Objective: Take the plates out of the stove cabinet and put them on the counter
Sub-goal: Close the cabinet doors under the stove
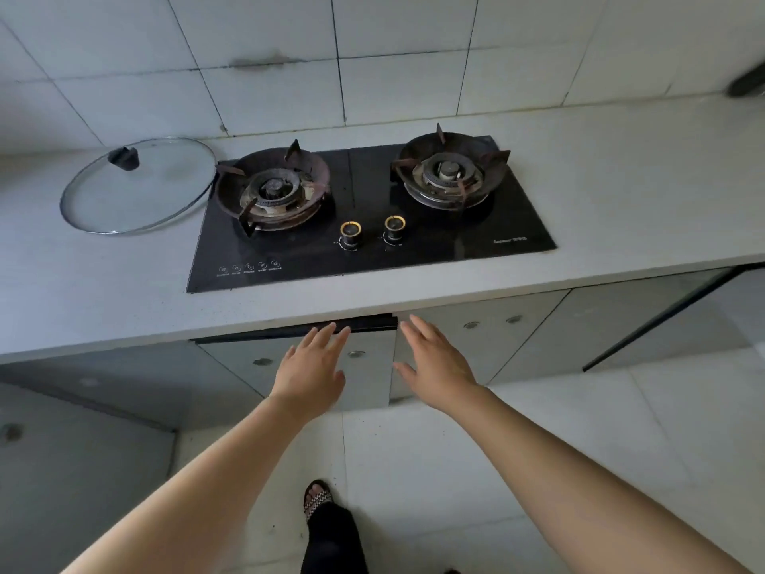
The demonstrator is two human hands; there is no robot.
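Note:
The stove cabinet sits under the black two-burner hob (pixel 372 225), with two grey glossy doors: a left door (pixel 248 366) and a right door (pixel 476 337). Both doors look closed, or the left one barely ajar at its top edge. My left hand (pixel 310 366) reaches with straight fingers toward the dark top strip of the left door. My right hand (pixel 434 366) is spread open in front of the right door's inner edge. No plates are in view. The grey counter (pixel 103 292) runs across the frame.
A glass pot lid (pixel 136 188) with a black knob lies on the counter left of the hob. A white tiled wall stands behind. More cabinet doors continue left and right. My sandalled foot (pixel 318 497) is on the pale tiled floor.

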